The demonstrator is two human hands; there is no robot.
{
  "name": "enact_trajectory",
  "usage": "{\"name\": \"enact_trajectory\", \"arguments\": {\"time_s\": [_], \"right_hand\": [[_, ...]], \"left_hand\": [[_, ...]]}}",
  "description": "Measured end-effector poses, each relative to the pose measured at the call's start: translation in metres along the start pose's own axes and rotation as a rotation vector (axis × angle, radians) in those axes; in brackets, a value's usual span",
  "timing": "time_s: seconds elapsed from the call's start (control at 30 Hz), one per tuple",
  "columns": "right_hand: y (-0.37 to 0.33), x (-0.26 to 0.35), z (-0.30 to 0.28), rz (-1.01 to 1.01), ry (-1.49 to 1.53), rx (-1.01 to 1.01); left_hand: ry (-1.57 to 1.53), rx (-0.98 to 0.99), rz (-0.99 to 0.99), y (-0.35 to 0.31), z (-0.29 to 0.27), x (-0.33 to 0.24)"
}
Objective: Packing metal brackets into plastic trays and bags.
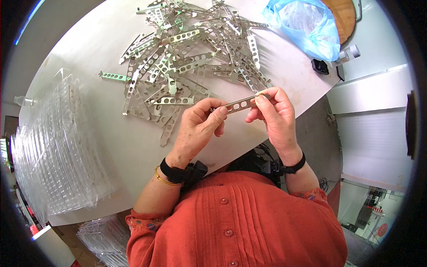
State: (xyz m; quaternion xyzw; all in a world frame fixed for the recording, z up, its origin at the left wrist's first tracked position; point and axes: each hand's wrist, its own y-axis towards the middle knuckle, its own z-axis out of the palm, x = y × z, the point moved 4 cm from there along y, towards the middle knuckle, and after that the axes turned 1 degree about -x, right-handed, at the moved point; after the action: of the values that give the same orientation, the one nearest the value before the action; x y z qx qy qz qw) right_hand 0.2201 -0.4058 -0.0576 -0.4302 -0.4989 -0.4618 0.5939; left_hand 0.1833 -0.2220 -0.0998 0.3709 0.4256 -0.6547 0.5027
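Note:
Between my hands, over the near part of the table, is a flat metal bracket [240,105] with a row of round holes. My left hand [202,121] pinches its left end between thumb and fingers. The right end is gripped by my right hand [273,113], thumb on top. My fingers cover both ends of the bracket. Just beyond lies a large loose pile of similar perforated metal brackets [180,100], tangled at many angles. Black bands circle both of my wrists.
Stacked clear plastic trays [66,147] stand on the left of the white table [120,155]; more clear trays [104,240] sit below the edge. At the far right are a blue plastic bag [318,38], a small black object [320,66] and a round wooden stool top [341,18].

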Motion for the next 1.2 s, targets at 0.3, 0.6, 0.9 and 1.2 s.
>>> {"name": "enact_trajectory", "arguments": {"time_s": [0.3,0.6,0.9,1.2], "right_hand": [[0.001,0.003,0.004,0.021,0.107,-0.003],[0.000,-0.005,-0.005,0.059,-0.019,0.061],[-0.001,-0.005,-0.006,0.057,-0.042,0.057],[-0.003,0.002,0.003,0.030,0.017,0.130]], "left_hand": [[-0.235,-0.028,-0.065,0.001,-0.003,0.002],[-0.441,-0.083,-0.076,0.003,-0.010,0.004],[-0.446,-0.073,-0.078,0.003,-0.011,0.004],[-0.272,-0.053,-0.002,0.001,-0.003,-0.001]]}}
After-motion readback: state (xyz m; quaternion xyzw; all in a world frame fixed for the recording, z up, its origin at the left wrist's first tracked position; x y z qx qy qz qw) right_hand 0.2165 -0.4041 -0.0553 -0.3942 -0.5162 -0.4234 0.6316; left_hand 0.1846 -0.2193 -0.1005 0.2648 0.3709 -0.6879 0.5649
